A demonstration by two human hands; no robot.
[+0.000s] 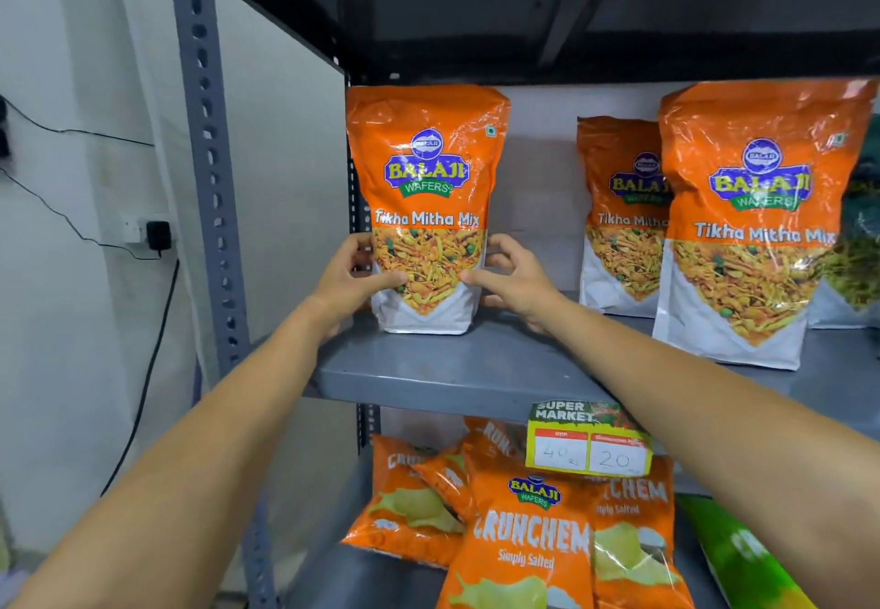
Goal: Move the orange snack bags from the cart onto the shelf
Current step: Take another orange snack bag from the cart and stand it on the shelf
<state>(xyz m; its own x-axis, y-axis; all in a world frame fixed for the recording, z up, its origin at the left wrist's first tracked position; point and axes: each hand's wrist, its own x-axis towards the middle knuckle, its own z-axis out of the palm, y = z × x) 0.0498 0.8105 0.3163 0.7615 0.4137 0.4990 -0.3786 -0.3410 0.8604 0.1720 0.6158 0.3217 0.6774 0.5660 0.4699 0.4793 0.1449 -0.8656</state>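
1. Three orange snack bags stand upright on the grey shelf (457, 370): one at the left (426, 189), two at the right (752, 208), one (616, 208) behind the other.
2. Left bag sits right between both hands, base on the shelf.
3. Left hand (350, 279) and right hand (516, 275) cup its lower sides, fingers curled, thumbs across the front, arms stretched forward.
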